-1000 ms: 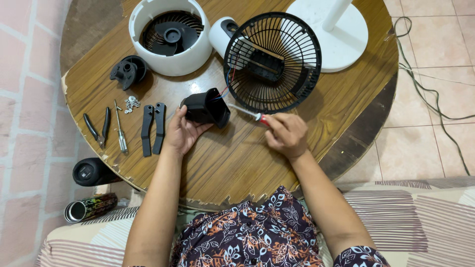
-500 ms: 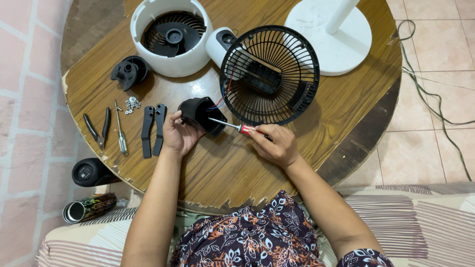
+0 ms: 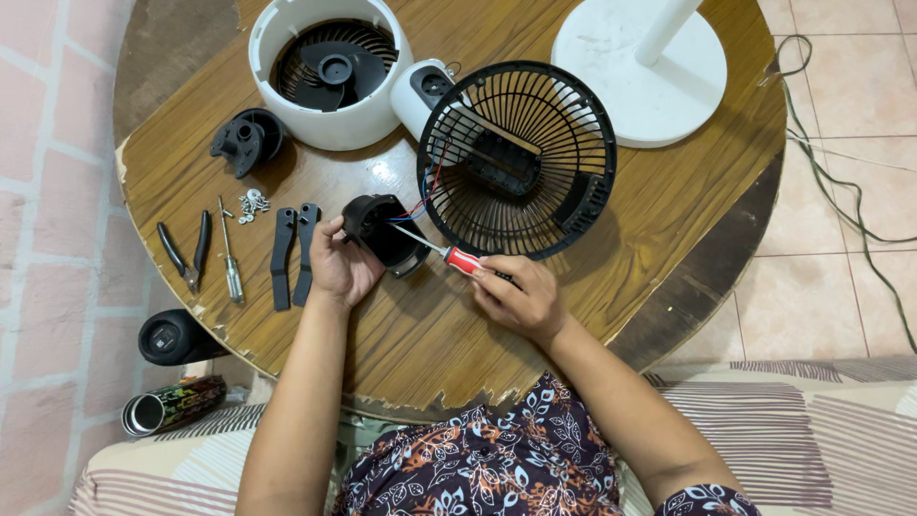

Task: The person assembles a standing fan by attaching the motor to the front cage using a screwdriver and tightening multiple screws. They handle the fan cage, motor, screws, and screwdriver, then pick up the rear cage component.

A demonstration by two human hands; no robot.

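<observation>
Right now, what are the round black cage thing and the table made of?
The black fan grille looks like moulded plastic: thin even ribs with a dull sheen, though painted metal is possible. The table looks like wood veneer over board: glossy striped grain on top, chipped and peeling at the edge.

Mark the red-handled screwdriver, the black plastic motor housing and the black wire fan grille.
red-handled screwdriver (image 3: 462, 259), head view, on the red handle.
black plastic motor housing (image 3: 368, 216), head view, on its outer shell by the left hand's fingers.
black wire fan grille (image 3: 559, 115), head view, on the ribs.
</observation>
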